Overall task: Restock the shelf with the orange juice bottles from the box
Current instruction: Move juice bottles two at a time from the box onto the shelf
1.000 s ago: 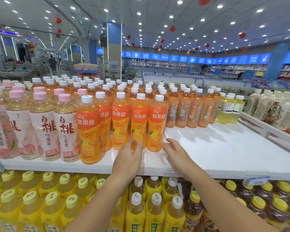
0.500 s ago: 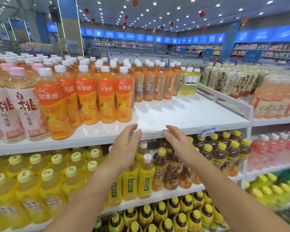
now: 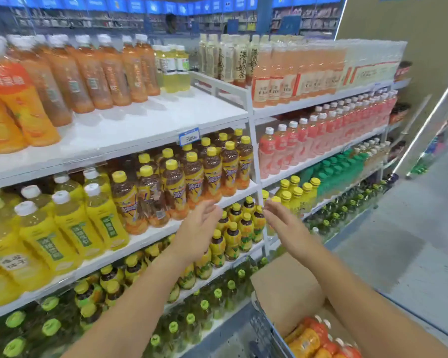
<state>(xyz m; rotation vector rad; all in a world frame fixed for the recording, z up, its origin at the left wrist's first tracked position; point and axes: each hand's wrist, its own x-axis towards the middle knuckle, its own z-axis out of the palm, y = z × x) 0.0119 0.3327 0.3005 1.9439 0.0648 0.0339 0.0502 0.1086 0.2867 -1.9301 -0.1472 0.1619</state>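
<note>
The box (image 3: pixel 287 288) is brown cardboard and sits low on the right. Inside the box are orange juice bottles (image 3: pixel 318 337) with white caps, packed close together. A wire basket (image 3: pixel 263 332) is just left of the box.

The right hand (image 3: pixel 286 228) is in the air just above the box. Its grip is open, the fingers are loose, and it holds nothing. The left hand (image 3: pixel 197 228) is above the box and to the left. Its grip is open too, and it is empty. The two hands are near each other but not touching.

Far above the box and to the left is the top shelf (image 3: pixel 140 125). It is white. Standing orange bottles (image 3: pixel 18 107) are at the end of it farthest from the box, and they look blurry. Brown tea bottles (image 3: pixel 192 177) with yellow caps stand one shelf down, behind the left hand. Pink bottles (image 3: pixel 295 146) stand high above the box. The grey floor (image 3: pixel 411 241) is right of the box.
</note>
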